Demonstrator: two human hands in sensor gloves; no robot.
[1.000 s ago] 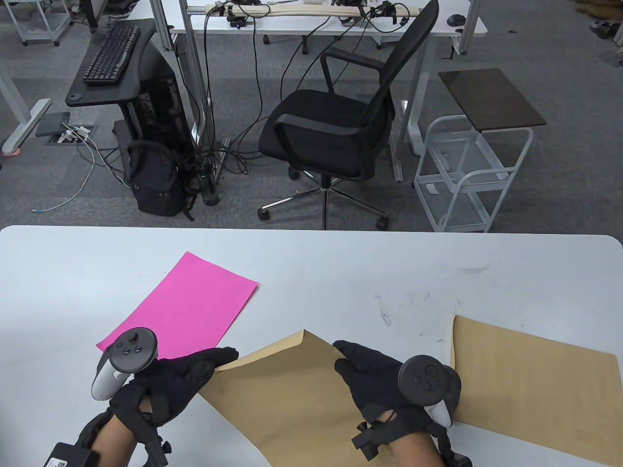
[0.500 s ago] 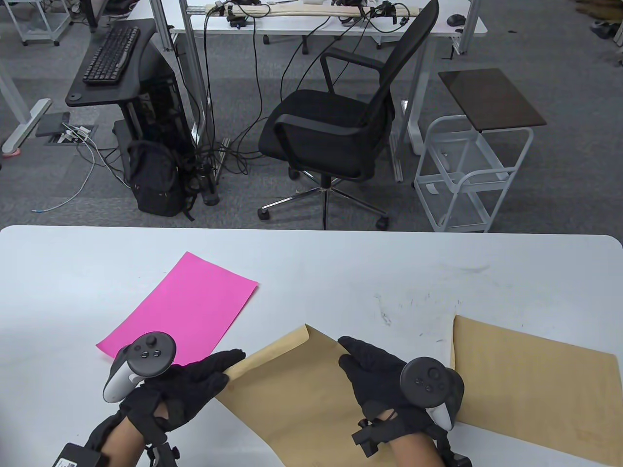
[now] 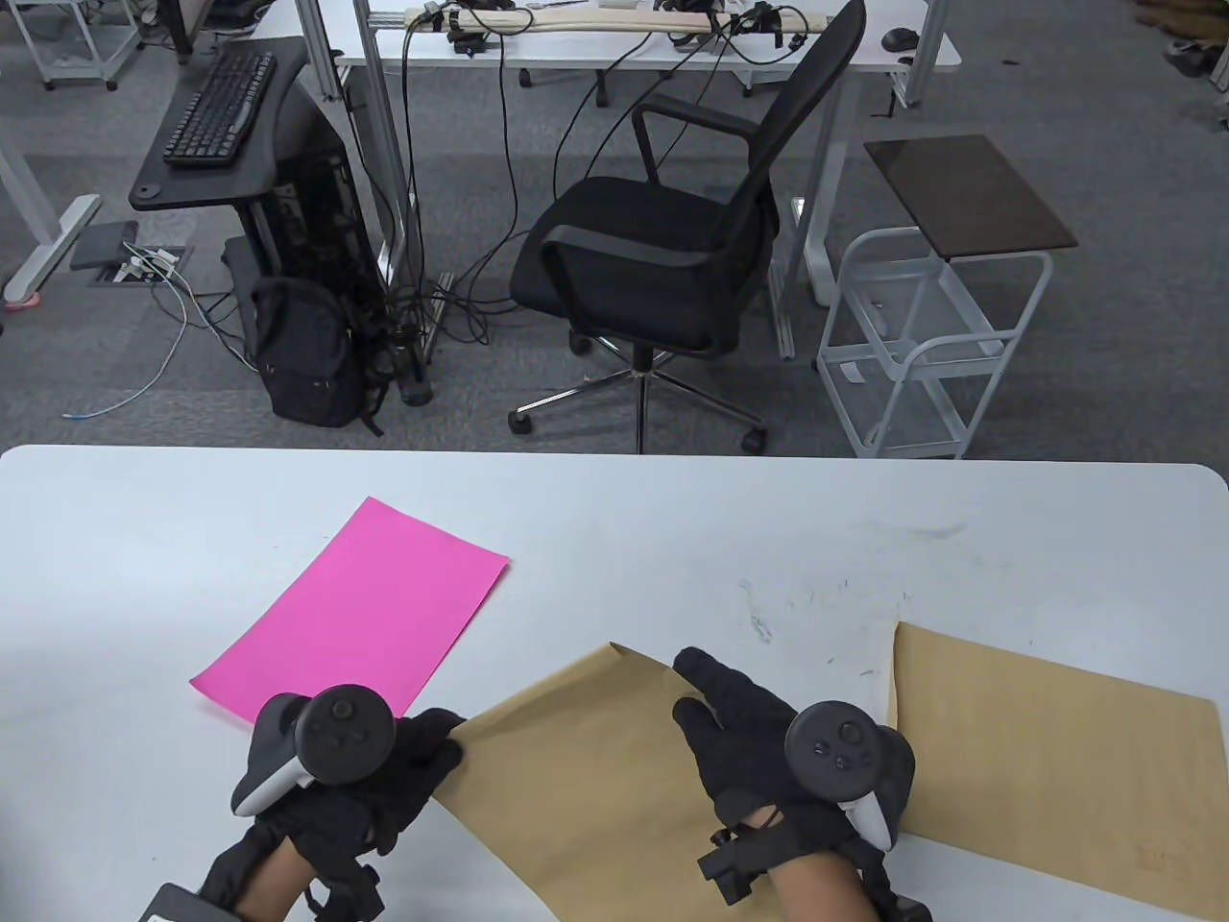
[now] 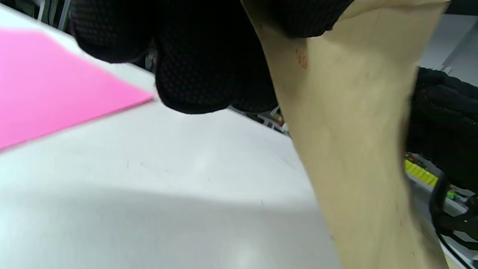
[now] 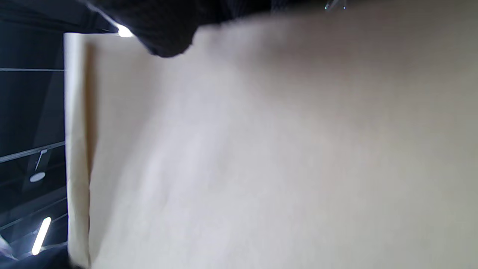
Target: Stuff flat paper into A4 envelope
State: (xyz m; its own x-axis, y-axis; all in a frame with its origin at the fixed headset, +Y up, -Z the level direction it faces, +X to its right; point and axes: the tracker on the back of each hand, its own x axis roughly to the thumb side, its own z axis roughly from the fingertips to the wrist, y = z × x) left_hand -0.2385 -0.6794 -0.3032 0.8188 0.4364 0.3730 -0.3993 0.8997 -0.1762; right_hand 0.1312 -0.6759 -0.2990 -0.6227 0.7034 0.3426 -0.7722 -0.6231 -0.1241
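A brown A4 envelope (image 3: 586,759) is raised off the white table (image 3: 614,519) at the near middle, held between both hands. My left hand (image 3: 444,744) grips its left edge; in the left wrist view my fingers (image 4: 201,67) are closed over the envelope (image 4: 354,130). My right hand (image 3: 696,682) holds its right part with the fingers lying on top; the right wrist view is filled by the envelope (image 5: 261,149). A flat pink sheet (image 3: 350,605) lies on the table to the left, just beyond my left hand, and it shows in the left wrist view (image 4: 48,89).
A second brown envelope (image 3: 1047,759) lies flat at the near right, partly under my right hand's tracker. Beyond the table's far edge stand a black office chair (image 3: 653,259) and a white trolley (image 3: 931,346).
My left hand has slid right and nearer and closed on the envelope's left edge. The envelope has shifted a little right. My right hand has barely moved. The pink sheet has not moved.
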